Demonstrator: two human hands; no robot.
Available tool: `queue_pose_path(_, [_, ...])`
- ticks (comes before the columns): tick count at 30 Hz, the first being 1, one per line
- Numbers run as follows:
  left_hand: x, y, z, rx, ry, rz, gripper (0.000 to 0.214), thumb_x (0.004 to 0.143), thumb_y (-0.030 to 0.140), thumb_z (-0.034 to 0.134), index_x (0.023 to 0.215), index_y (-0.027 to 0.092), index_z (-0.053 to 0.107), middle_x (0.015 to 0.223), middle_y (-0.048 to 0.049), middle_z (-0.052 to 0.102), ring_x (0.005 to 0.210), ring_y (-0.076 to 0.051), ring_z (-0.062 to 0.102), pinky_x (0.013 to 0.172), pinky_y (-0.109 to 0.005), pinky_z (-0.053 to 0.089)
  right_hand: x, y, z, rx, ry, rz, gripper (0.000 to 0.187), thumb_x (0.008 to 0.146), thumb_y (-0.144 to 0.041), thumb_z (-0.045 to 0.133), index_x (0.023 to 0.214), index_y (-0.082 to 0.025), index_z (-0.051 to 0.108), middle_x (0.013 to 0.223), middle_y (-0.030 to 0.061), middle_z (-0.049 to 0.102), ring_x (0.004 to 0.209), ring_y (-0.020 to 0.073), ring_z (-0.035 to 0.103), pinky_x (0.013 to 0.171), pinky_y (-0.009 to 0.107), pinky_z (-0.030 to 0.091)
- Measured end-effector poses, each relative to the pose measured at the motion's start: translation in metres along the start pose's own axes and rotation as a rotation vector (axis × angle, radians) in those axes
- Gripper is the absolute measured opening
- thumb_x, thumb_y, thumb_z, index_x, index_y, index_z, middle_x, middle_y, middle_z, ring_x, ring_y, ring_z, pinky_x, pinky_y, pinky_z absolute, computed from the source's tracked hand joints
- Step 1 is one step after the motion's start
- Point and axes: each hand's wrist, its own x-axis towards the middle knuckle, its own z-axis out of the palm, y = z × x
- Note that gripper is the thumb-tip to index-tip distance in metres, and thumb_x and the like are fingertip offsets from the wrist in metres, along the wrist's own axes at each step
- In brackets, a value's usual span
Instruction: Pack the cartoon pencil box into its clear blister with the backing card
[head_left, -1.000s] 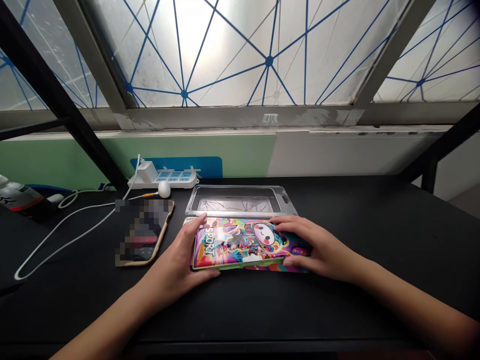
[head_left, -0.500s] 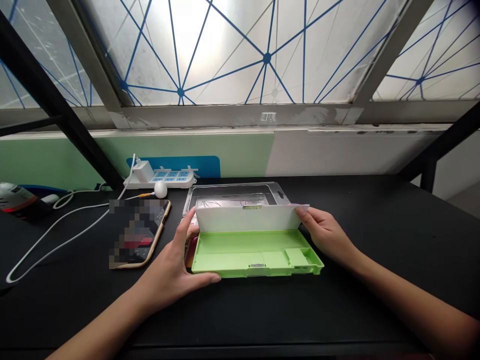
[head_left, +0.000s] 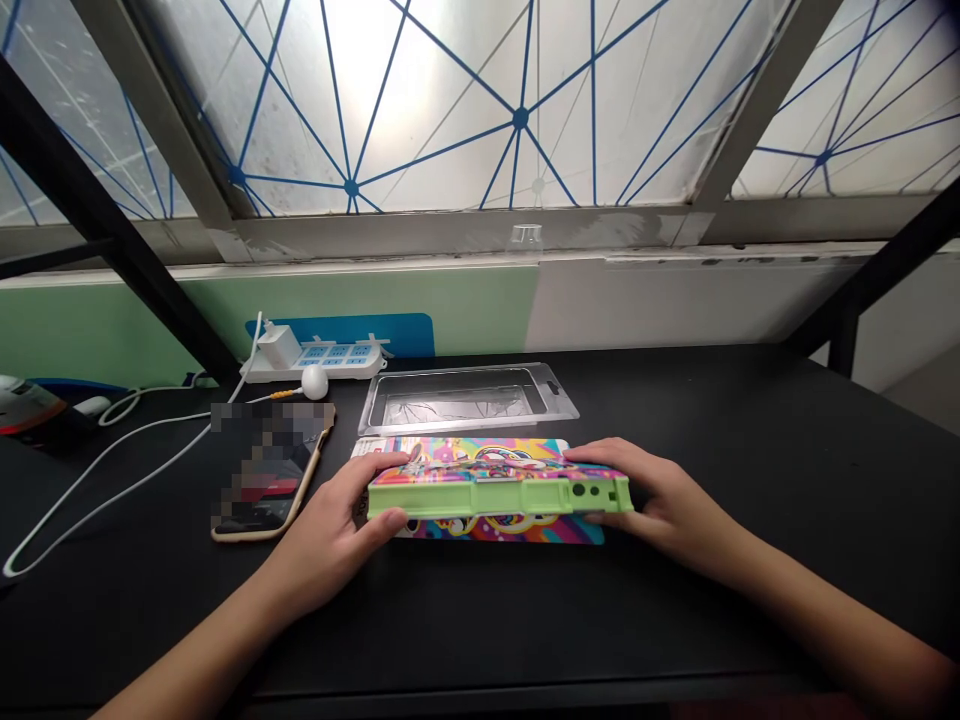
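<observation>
Since the view half a second back, the lid of the lime-green plastic pencil case with the rainbow cartoon print (head_left: 499, 492) has come down from its raised position; the case is now lying shut, with its green near wall facing the camera.

The left hand (head_left: 337, 530) is clamping the left end, with the thumb pressing the near wall and the fingers (head_left: 390, 463) curling over the printed lid. The right hand (head_left: 660, 500) is closing on the right end in the same way, fingers lying together across the lid; its thumb is mostly hidden under the corner. Holding by the 2 ends is probably keeping the long, shallow case level and its lid pressed shut, while leaving the middle of the near wall uncovered.

The case is sitting at the centre of the matte black table (head_left: 525, 630), over a colourful printed card sheet (head_left: 525, 530) of similar outline; whether it is resting on the sheet or hovering just above cannot be told. Just beyond, 1 clear moulded plastic blister shell (head_left: 469, 400) is lying hollow side up. To the left, near the left hand but apart from it, a gold-edged smartphone (head_left: 266, 470) is lying flat. A white power strip (head_left: 330, 358) is sitting at the far left edge against the wall, with a white cable (head_left: 112, 470) trailing toward the near left.
</observation>
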Motion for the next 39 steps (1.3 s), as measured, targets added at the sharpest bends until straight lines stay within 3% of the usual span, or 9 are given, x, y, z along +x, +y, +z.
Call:
queue_pose_path(4, [0.003,0.001,0.000,0.005,-0.057,0.041,0.046,0.097,0.050,0.059,0.139,0.032,0.058,0.144,-0.0039,0.059,0.132,-0.026,0.056,0.111,-0.037,0.045,0.006,-0.003,0.004,0.069,-0.004,0.154,0.034,0.094,-0.052,0.060,0.114,-0.024,0.065,0.111,0.0080,0.074,0.098,0.0287,0.071,0.081,0.038,0.058])
queue_pose_path(12, [0.006,0.003,0.002,0.102,-0.076,0.036,0.042,0.098,0.053,0.055,0.128,0.027,0.066,0.142,-0.0073,0.061,0.133,-0.029,0.054,0.113,-0.043,0.043,0.009,-0.013,0.007,0.147,-0.029,0.307,0.038,0.096,-0.058,0.053,0.115,-0.025,0.055,0.108,0.0063,0.075,0.095,0.0279,0.071,0.077,0.036,0.055])
queue_pose_path(17, [0.004,-0.003,0.006,0.105,0.016,-0.079,0.061,0.096,0.056,0.055,0.147,0.022,0.046,0.153,-0.0135,0.050,0.141,-0.033,0.047,0.117,-0.051,0.037,0.016,-0.016,0.007,-0.008,-0.050,0.369,0.039,0.096,-0.062,0.048,0.099,-0.025,0.058,0.089,0.0035,0.074,0.080,0.0265,0.069,0.067,0.034,0.051])
queue_pose_path(20, [0.001,-0.004,0.004,0.070,-0.012,-0.071,0.068,0.096,0.055,0.057,0.152,0.023,0.038,0.157,-0.0145,0.045,0.144,-0.034,0.044,0.120,-0.052,0.034,0.017,-0.015,0.006,-0.163,-0.047,0.381,0.044,0.097,-0.063,0.045,0.113,-0.025,0.060,0.085,0.0038,0.072,0.079,0.0276,0.067,0.065,0.035,0.049])
queue_pose_path(22, [0.000,-0.003,0.003,0.064,-0.040,-0.058,0.077,0.090,0.054,0.066,0.154,0.025,0.035,0.159,-0.0145,0.041,0.145,-0.035,0.042,0.121,-0.052,0.034,0.018,-0.017,0.004,-0.285,-0.030,0.340,0.046,0.099,-0.061,0.043,0.122,-0.025,0.060,0.090,0.0057,0.073,0.083,0.0281,0.066,0.069,0.037,0.049])
queue_pose_path(25, [-0.002,-0.004,0.003,0.040,-0.058,-0.047,0.091,0.082,0.048,0.078,0.156,0.029,0.029,0.161,-0.0130,0.039,0.146,-0.034,0.042,0.121,-0.051,0.034,0.020,-0.024,0.004,-0.484,0.000,0.176,0.040,0.102,-0.052,0.041,0.116,-0.024,0.064,0.103,0.0089,0.071,0.090,0.0274,0.065,0.081,0.043,0.045])
queue_pose_path(31, [-0.002,-0.010,0.008,-0.058,-0.017,-0.063,0.098,0.083,0.043,0.077,0.160,0.034,0.017,0.158,-0.0116,0.045,0.146,-0.030,0.043,0.120,-0.048,0.036,0.044,-0.057,0.029,-0.633,-0.006,-0.097,0.032,0.101,-0.044,0.052,0.118,-0.021,0.065,0.114,0.0123,0.068,0.106,0.0312,0.060,0.088,0.046,0.042])
queue_pose_path(35, [-0.002,-0.009,0.007,-0.090,-0.014,-0.070,0.100,0.083,0.043,0.078,0.161,0.033,0.017,0.154,-0.0127,0.049,0.143,-0.030,0.048,0.116,-0.049,0.041,0.068,-0.072,0.054,-0.595,-0.057,-0.121,0.029,0.102,-0.041,0.052,0.109,-0.016,0.065,0.108,0.0129,0.067,0.102,0.0307,0.059,0.088,0.046,0.043])
queue_pose_path(39, [-0.002,-0.007,0.005,-0.089,-0.001,-0.076,0.100,0.082,0.042,0.079,0.162,0.029,0.020,0.152,-0.0149,0.052,0.140,-0.033,0.051,0.114,-0.052,0.043,0.080,-0.069,0.067,-0.583,-0.020,-0.113,0.027,0.103,-0.038,0.049,0.097,-0.015,0.062,0.098,0.0114,0.064,0.093,0.0278,0.056,0.082,0.043,0.045])
